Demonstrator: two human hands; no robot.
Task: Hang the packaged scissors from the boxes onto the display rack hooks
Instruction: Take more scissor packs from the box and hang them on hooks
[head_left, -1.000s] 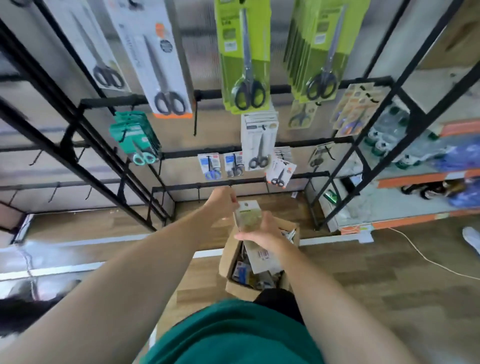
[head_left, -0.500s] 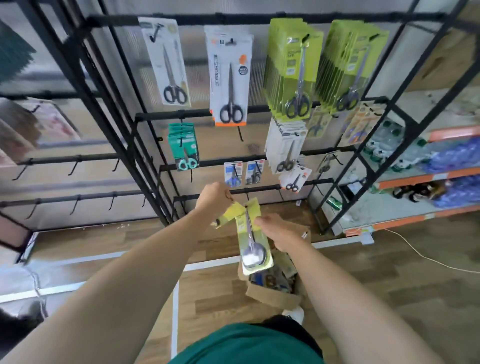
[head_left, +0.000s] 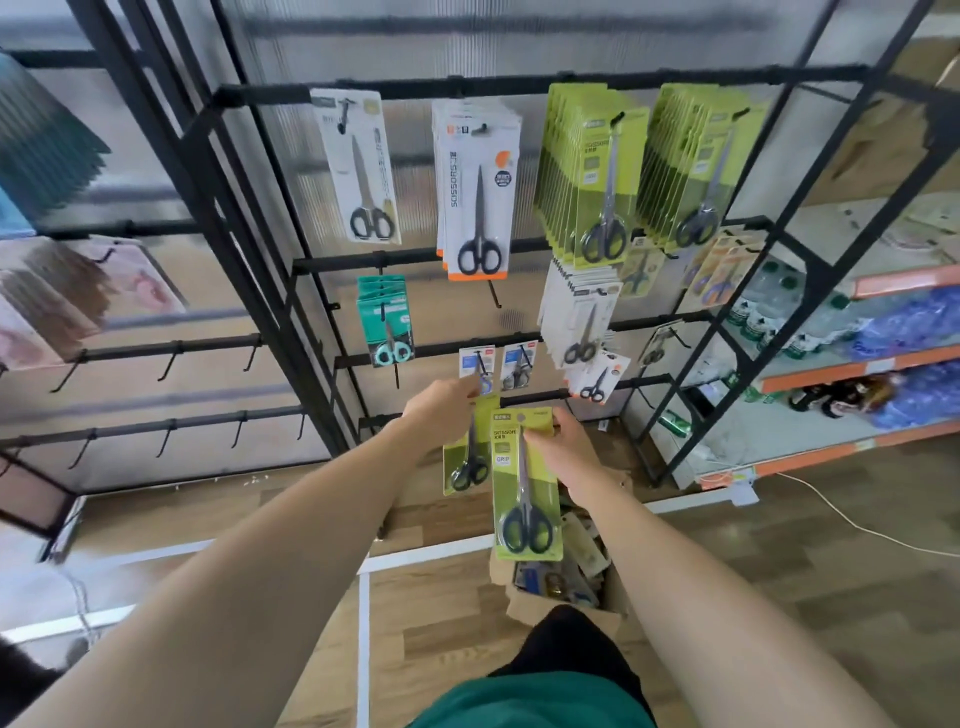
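Since half a second ago the two lime packs have come apart: the left hand (head_left: 441, 410) now pinches one smaller scissors pack (head_left: 467, 452) by its top, while the right hand (head_left: 563, 447) grips the larger scissors pack (head_left: 527, 488) beside it, both raised above the cardboard box (head_left: 566, 582), below the display rack (head_left: 519, 249).

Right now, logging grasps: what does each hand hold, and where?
Left hand pinches a green scissors pack by its top; right hand grips another green pack near its top edge.
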